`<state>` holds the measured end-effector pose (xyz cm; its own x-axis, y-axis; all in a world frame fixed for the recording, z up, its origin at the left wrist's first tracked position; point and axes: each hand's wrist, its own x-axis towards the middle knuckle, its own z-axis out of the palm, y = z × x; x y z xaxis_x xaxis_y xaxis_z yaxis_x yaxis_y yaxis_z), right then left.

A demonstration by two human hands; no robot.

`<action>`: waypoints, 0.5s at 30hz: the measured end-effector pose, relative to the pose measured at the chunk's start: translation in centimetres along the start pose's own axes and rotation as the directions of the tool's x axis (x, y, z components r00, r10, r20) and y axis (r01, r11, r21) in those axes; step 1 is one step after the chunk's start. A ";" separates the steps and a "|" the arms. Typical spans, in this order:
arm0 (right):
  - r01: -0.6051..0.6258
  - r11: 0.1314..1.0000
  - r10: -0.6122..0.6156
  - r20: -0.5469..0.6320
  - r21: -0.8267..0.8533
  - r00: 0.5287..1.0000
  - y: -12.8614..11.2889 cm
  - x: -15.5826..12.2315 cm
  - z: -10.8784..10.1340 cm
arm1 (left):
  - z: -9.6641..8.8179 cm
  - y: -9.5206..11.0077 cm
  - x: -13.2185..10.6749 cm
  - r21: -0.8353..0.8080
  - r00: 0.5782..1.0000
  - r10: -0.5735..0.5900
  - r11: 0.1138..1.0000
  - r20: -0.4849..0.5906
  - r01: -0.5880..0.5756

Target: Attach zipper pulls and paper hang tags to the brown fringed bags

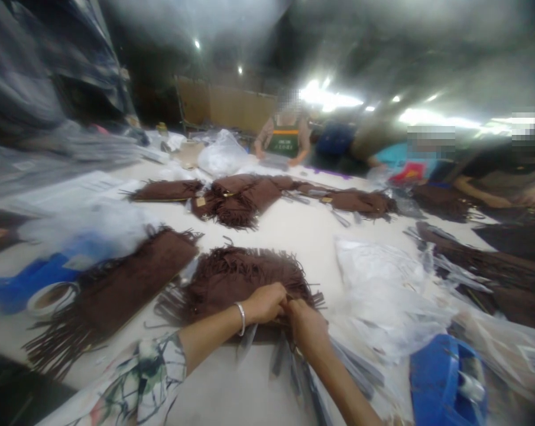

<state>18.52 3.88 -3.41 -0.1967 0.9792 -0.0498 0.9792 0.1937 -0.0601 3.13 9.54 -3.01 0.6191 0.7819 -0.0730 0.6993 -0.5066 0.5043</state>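
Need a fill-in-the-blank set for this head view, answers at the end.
1. The left hand and right hand are close together at a fringed item whose colour is ____.
2. The arm wearing a silver bracelet is the ____ one.
3. The plastic holder at bottom right is coloured ____.
4. Below its orange band, the apron straight ahead is ____.

Missing words: brown; left; blue; green.

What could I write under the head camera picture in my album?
Left fingers and right fingers close together at a fringed brown piece on a crowded white table.
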 end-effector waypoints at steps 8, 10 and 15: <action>0.017 1.000 -0.018 0.047 0.004 0.999 0.3 0.2 0.0 | 0.0 1.4 0.6 0.086 0.998 -0.023 0.996 0.066 0.018; 0.017 1.000 -0.017 0.058 0.004 0.998 0.4 0.3 0.1 | -0.2 1.2 0.7 0.076 0.997 -0.027 0.997 0.069 0.021; 0.002 1.000 -0.002 0.060 0.003 0.998 0.1 0.5 -0.2 | -0.8 0.3 0.6 0.023 0.997 -0.033 0.999 0.069 0.032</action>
<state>18.56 4.43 -3.29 -0.2010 0.9734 -0.1097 0.9788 0.1950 -0.0631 3.47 10.16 -2.23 0.6186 0.7713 -0.1494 0.7269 -0.4897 0.4814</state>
